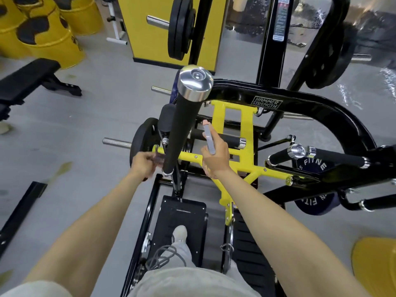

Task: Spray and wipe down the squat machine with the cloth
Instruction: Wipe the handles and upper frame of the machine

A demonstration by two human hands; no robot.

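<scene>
The squat machine (308,103) is a black frame with a yellow inner frame (246,146) and padded black handles. A long black handle (182,129) with a chrome end cap rises toward me in the middle. My left hand (145,163) grips a brownish cloth (158,159), blurred, pressed against the lower end of that handle. My right hand (216,157) holds a slim grey spray bottle (209,138) with a pink tip, pointing up and away over the yellow frame. My foot rests on the black foot plate (180,217) below.
Black weight plates (181,26) hang on the machine's posts, and a blue plate (312,202) sits at the right. A black bench (27,80) stands at the left with yellow barrels (53,39) behind it. Grey floor surrounds the machine. A yellow pad (375,264) lies at bottom right.
</scene>
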